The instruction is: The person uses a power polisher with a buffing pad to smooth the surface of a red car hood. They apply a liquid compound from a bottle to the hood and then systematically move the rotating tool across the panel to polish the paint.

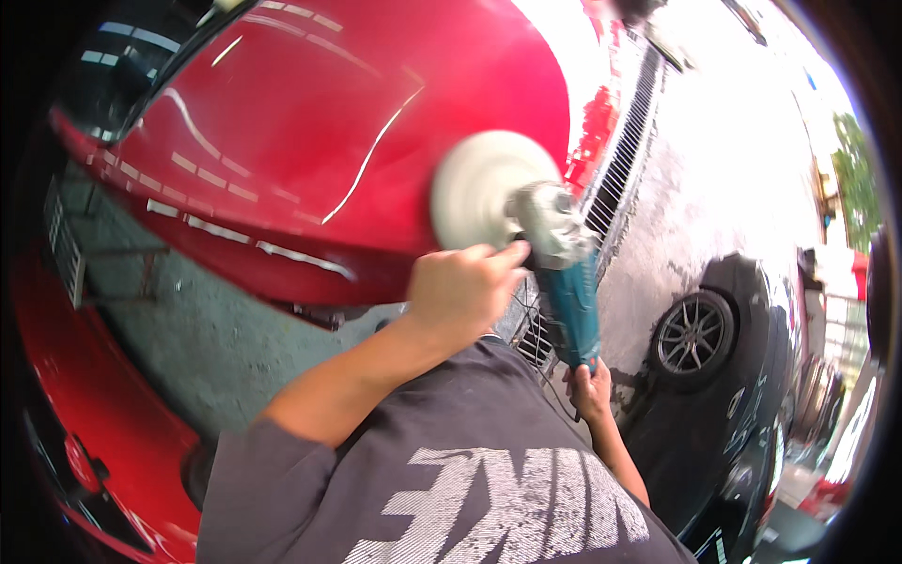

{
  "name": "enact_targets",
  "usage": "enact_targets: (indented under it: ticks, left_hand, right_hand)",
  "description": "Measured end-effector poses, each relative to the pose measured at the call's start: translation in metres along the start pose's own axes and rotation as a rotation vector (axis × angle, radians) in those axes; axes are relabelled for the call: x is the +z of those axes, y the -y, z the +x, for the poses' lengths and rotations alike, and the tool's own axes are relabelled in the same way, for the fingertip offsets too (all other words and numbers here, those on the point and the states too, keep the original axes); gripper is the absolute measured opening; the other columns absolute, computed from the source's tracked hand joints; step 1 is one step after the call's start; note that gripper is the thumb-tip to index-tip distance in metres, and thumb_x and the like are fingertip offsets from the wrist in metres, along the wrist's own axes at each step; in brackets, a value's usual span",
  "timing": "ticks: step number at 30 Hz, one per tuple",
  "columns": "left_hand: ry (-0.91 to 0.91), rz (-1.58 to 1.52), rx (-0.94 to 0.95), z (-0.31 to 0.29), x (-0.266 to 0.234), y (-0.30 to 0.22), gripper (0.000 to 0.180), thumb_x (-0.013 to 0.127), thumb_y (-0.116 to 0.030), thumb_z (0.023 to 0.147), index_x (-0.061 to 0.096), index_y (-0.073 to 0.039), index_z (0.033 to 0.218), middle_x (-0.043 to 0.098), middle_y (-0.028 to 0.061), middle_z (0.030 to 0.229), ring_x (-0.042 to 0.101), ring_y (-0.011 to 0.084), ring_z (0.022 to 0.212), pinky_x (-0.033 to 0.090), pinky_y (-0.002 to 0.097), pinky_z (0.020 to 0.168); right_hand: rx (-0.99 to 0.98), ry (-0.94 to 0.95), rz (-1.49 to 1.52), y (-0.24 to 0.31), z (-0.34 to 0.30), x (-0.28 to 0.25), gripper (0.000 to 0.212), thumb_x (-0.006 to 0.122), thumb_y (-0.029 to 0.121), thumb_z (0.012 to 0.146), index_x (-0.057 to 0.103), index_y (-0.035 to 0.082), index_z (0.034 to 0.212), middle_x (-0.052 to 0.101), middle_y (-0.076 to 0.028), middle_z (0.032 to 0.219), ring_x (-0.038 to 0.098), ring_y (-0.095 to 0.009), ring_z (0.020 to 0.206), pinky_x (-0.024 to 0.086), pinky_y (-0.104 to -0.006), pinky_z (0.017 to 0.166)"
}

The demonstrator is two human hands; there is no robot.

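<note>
And here we are at the red panel (pixel 310 141), the polisher (pixel 569 305) angled across its near right side, round pale pad (pixel 470 193) towards the glossy paint. The left hand (pixel 465 287) is wrapped round the dark side grip, close by the head; the right hand (pixel 590 390) is clamped on the rear of the body. Good, wide hold, that! The pad is smeared with blur, so whether it's flat on the paint or lifted a touch, I can't swear to it. To do this well, I'd say: keep the pad level, press lightly and evenly, sweep in slow overlapping passes, and ease off at that curved edge, where a spinning rim could bite. Now the tool itself: teal body, slim and marked with wear; grey head, scuffed and patchy; pad broad and off-white. Below and beyond, a slatted drain grate (pixel 631 132) runs past the panel's edge.
</note>
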State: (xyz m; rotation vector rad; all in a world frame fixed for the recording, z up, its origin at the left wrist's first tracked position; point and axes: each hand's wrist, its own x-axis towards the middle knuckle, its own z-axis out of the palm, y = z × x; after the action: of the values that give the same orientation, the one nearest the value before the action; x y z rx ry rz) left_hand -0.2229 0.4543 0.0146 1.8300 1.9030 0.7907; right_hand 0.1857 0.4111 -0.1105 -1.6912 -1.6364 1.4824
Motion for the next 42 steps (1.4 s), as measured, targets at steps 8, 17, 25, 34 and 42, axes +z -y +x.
enact_targets:
  ticks: [8, 17, 25, 34, 42]
  left_hand:
    - [0.007, 0.024, 0.095, 0.157, 0.066, -0.047, 0.024, 0.083, -0.030, 0.099, 0.087, -0.008, 0.105, 0.085, 0.0123, 0.095, 0.086, 0.0322, 0.086, 0.068, 0.0471, 0.078]
    - [0.051, -0.089, 0.025, 0.096, 0.063, -0.079, 0.009, 0.079, -0.013, 0.091, 0.086, -0.010, 0.097, 0.084, 0.0138, 0.090, 0.087, 0.0298, 0.090, 0.070, 0.0437, 0.080]
    - [-0.088, -0.051, -0.013, 0.244, 0.061, -0.059, 0.015, 0.080, -0.017, 0.092, 0.089, -0.011, 0.102, 0.088, 0.0146, 0.103, 0.087, 0.0291, 0.100, 0.069, 0.0414, 0.086]
    - [-0.034, -0.012, -0.027, 0.177, 0.052, -0.068, 0.012, 0.080, -0.017, 0.095, 0.087, -0.007, 0.099, 0.086, 0.0165, 0.097, 0.087, 0.0309, 0.090, 0.070, 0.0432, 0.082]
    - [-0.005, -0.018, 0.026, 0.083, 0.049, -0.053, 0.017, 0.081, -0.028, 0.102, 0.081, -0.011, 0.101, 0.081, 0.0104, 0.080, 0.085, 0.0298, 0.075, 0.067, 0.0443, 0.066]
  right_hand:
    - [0.251, -0.052, 0.322, 0.002, 0.089, -0.101, 0.090, 0.028, 0.091, 0.111, 0.064, 0.009, 0.107, 0.071, -0.009, 0.078, 0.062, -0.019, 0.055, 0.051, -0.0323, 0.054]
    - [0.146, -0.070, 0.232, 0.014, 0.036, -0.110, 0.080, 0.031, 0.073, 0.119, 0.068, 0.005, 0.097, 0.069, -0.012, 0.072, 0.062, -0.020, 0.053, 0.051, -0.0343, 0.052]
    - [0.153, -0.145, 0.130, 0.095, 0.166, -0.151, 0.076, 0.036, 0.076, 0.118, 0.065, 0.010, 0.096, 0.069, -0.009, 0.070, 0.060, -0.018, 0.049, 0.052, -0.0332, 0.050]
    - [0.154, -0.106, 0.043, 0.069, 0.119, -0.155, 0.081, 0.029, 0.074, 0.120, 0.068, 0.004, 0.103, 0.070, -0.011, 0.070, 0.060, -0.019, 0.048, 0.049, -0.0332, 0.049]
    - [0.155, -0.033, 0.092, 0.031, 0.033, -0.101, 0.090, 0.028, 0.073, 0.120, 0.072, -0.002, 0.099, 0.070, -0.011, 0.070, 0.064, -0.018, 0.050, 0.052, -0.0335, 0.050]
